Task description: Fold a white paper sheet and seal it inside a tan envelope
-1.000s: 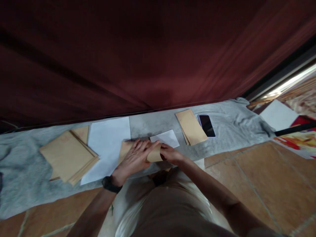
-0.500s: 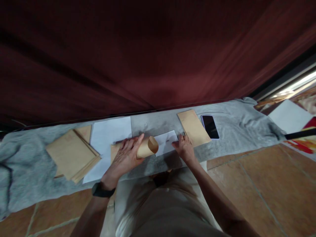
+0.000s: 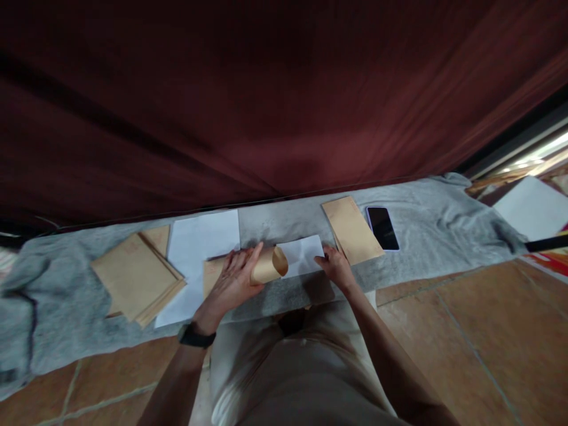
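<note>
Two bare hands work at the middle of a grey cloth [image 3: 421, 228] spread over a tiled floor [image 3: 465, 331], below a dark red curtain [image 3: 284, 94]. The left hand [image 3: 235, 281], with a dark watch [image 3: 195, 336] on its wrist, lies palm-down over a brown envelope [image 3: 268, 267], fingers curled around it so that the envelope's mouth bulges open toward 3 o'clock. The right hand [image 3: 336, 267] rests at 3 o'clock of that opening, its fingertips pressed on the edge of a small folded white sheet [image 3: 304, 255], which lies flat on the cloth just beside the envelope's mouth; whether the sheet's end has entered the envelope cannot be told. At 9 o'clock of the left hand lies a larger white sheet of paper [image 3: 199, 242], partly under the envelope, and further toward 9 o'clock sits a stack of brown envelopes [image 3: 135, 278]. At 1 o'clock of the right hand lies another brown envelope pile [image 3: 352, 228], and just beside it, toward 3 o'clock, a dark smartphone [image 3: 382, 228] rests face up.
</note>
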### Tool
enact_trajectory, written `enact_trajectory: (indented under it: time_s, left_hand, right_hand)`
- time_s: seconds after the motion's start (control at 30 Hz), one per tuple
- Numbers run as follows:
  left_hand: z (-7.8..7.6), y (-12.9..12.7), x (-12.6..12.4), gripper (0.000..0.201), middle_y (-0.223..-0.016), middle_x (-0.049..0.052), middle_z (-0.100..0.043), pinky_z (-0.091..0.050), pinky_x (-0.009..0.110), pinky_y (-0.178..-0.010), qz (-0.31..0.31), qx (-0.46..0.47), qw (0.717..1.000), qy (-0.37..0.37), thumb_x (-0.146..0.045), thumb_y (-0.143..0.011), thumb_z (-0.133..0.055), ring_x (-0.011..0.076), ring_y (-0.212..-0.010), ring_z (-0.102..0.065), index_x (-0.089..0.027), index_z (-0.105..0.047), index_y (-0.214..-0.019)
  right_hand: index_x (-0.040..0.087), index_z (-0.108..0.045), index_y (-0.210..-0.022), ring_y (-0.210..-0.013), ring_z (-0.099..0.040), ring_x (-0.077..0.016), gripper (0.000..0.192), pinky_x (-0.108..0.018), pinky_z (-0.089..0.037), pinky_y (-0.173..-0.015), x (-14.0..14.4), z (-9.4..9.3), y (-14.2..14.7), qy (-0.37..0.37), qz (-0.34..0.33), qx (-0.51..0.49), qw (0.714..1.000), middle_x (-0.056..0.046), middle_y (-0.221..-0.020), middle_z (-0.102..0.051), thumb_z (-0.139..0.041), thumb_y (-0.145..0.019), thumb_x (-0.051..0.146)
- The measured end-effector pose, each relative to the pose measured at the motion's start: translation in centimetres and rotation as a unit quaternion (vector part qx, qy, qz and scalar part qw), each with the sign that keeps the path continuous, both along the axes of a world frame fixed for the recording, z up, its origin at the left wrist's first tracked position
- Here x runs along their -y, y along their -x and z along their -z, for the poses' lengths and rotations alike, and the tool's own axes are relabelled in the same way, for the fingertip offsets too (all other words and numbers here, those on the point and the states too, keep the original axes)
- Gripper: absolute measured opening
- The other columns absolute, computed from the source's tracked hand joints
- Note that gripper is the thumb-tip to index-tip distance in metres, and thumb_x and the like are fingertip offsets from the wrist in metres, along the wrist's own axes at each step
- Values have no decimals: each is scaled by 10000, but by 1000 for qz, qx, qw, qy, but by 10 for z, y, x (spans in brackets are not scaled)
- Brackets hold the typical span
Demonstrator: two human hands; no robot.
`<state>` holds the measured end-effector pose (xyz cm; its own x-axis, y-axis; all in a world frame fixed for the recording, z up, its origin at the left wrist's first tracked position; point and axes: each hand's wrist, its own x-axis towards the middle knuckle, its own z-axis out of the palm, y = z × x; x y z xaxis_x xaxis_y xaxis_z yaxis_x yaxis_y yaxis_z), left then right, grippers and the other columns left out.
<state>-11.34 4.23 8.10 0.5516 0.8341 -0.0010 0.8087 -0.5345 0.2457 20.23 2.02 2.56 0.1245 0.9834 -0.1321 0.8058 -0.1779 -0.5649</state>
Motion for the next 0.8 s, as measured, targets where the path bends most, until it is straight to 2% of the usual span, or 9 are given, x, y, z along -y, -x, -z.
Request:
enact_trajectory:
  time_s: [0.2,0.33,0.5,0.6,0.7,0.8]
  left_hand:
    - [3,-1,-1,1076,-1435,170,-556,-249,571,-1232,9,1,1000,13,-310,-795,-721,344,-1383,-504,-223,-73,-1650]
    - [5,-2,-1,1092,-1448,171,-540,-227,574,-1238,13,-4,1000,19,-305,-791,-726,342,-1413,-472,-230,-57,-1652]
    - [7,-4,-3,1124,-1445,172,-539,-202,593,-1239,12,-9,999,30,-310,-771,-745,348,-1414,-474,-232,-52,-1652]
    - [7,-5,-5,1124,-1445,165,-539,-202,590,-1240,13,-12,999,39,-310,-767,-746,345,-1415,-472,-238,-59,-1653]
    - [7,-6,-6,1124,-1441,157,-537,-203,591,-1238,11,-10,999,47,-318,-763,-748,344,-1413,-471,-241,-66,-1653]
    - [8,-5,-7,1129,-1450,160,-519,-193,596,-1238,7,-8,998,58,-316,-758,-752,344,-1419,-457,-236,-65,-1651]
  right_hand:
    - [201,-643,-1021,-855,-633,-231,153,-331,-492,-790,17,-1,-19,-87,15,-121,989,-67,-901,-688,-551,-908,248]
    - [189,-659,-1068,-902,-621,-238,248,-353,-500,-830,27,0,-25,-123,26,-202,971,-84,-978,-685,-520,-910,322]
    - [197,-647,-1099,-857,-629,-231,327,-353,-528,-786,35,13,-23,-104,96,-303,943,-69,-977,-688,-518,-856,372]
    - [211,-645,-1120,-861,-627,-231,336,-345,-523,-793,39,14,-24,-84,104,-288,948,-54,-932,-696,-550,-844,376]
    - [209,-666,-1064,-841,-616,-224,295,-336,-516,-779,41,8,-24,-96,102,-255,957,-45,-891,-694,-567,-845,381]
    - [190,-691,-1028,-825,-623,-212,302,-332,-518,-778,40,0,-24,-122,105,-291,943,-48,-897,-703,-563,-863,409]
